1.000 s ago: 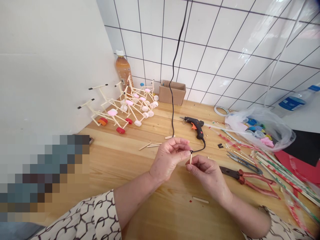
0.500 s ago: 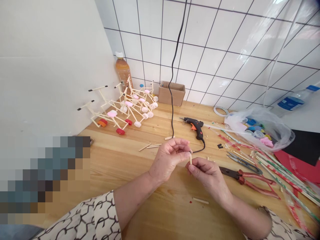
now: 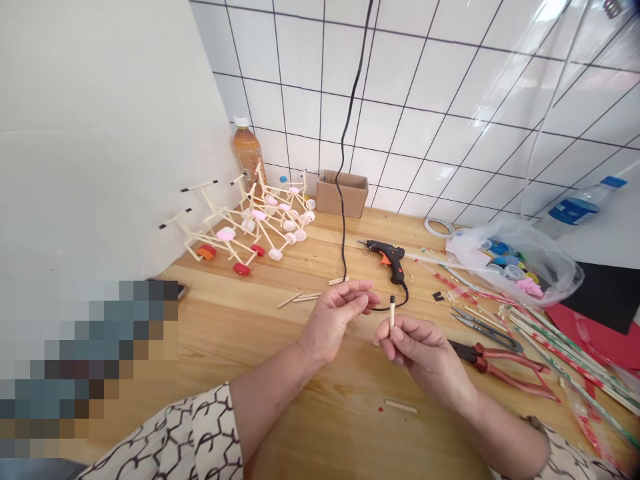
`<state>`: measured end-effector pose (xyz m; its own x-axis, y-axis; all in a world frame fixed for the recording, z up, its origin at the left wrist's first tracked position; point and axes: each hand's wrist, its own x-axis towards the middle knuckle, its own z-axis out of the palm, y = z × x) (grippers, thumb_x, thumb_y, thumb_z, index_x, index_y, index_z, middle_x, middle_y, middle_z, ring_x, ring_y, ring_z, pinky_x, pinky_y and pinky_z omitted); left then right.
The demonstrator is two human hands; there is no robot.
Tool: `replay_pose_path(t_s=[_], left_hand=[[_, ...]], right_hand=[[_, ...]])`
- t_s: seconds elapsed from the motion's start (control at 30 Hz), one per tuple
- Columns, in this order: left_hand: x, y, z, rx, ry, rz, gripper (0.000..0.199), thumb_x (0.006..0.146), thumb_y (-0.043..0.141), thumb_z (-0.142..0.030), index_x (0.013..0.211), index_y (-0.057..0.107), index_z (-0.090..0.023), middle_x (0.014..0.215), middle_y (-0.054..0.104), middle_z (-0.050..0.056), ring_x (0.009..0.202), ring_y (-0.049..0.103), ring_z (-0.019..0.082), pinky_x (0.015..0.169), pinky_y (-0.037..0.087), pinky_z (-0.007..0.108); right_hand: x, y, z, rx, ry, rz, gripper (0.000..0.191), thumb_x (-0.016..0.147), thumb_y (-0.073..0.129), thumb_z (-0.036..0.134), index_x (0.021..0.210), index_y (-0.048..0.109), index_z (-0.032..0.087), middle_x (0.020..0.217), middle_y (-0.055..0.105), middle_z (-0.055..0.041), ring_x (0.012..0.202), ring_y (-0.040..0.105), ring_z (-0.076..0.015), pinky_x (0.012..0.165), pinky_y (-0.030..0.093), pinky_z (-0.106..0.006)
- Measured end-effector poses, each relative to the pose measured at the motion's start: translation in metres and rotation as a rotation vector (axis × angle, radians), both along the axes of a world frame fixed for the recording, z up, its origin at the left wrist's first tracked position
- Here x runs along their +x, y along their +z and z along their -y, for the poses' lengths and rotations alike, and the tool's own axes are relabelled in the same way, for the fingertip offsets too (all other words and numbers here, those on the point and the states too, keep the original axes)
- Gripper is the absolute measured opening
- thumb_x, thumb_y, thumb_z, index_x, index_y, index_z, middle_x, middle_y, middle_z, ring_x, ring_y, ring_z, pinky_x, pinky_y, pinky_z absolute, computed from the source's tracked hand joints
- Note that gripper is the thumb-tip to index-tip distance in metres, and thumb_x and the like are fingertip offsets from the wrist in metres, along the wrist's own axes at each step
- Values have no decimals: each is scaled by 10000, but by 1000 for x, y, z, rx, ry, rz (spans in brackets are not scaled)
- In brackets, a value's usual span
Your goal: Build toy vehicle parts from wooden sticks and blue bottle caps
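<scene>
My right hand (image 3: 417, 343) pinches a short wooden stick (image 3: 393, 315) that stands upright with a black tip on top. To its left, my left hand (image 3: 337, 317) is apart from the stick, its fingers curled and the thumb near the index finger; nothing shows clearly between them. Beyond the hands lies a black glue gun (image 3: 393, 257) with an orange trigger. Short loose sticks (image 3: 306, 297) lie behind my left hand, and another stick (image 3: 401, 406) lies in front on the wooden table (image 3: 320, 427).
Several stick models (image 3: 240, 220) with round wheels stand at the back left, by a tea bottle (image 3: 247, 152) and a cardboard box (image 3: 343, 195). At right are red-handled pliers (image 3: 515, 367), snips (image 3: 487, 330), a bag of caps (image 3: 515, 260) and striped straws (image 3: 565, 347).
My hands have moved apart. The stick has left my left fingertips and is now in my right hand alone, its black tip in plain sight. The view has shifted slightly.
</scene>
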<state>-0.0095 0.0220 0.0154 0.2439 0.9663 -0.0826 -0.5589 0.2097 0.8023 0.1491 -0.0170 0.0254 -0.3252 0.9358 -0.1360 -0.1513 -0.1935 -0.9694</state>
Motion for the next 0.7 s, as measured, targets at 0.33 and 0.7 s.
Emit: replay_pose_path(t_s=[0.33, 0.7], left_hand=[[0, 2, -1, -74, 20, -112, 233, 510, 784, -161, 716, 682, -124, 583, 586, -19, 566, 491, 81, 543, 380, 220], [2, 8, 5, -86, -105, -172, 264, 635, 736, -370, 685, 600, -149, 433, 389, -94, 403, 273, 32, 436, 171, 205]], right_hand=[[8, 8, -9, -73, -51, -188, 165, 804, 641, 320, 787, 697, 165, 560, 514, 15, 470, 373, -57, 468, 203, -231], [6, 6, -11, -127, -36, -223, 161, 793, 648, 303, 762, 685, 150, 541, 501, 18, 449, 366, -54, 459, 192, -232]])
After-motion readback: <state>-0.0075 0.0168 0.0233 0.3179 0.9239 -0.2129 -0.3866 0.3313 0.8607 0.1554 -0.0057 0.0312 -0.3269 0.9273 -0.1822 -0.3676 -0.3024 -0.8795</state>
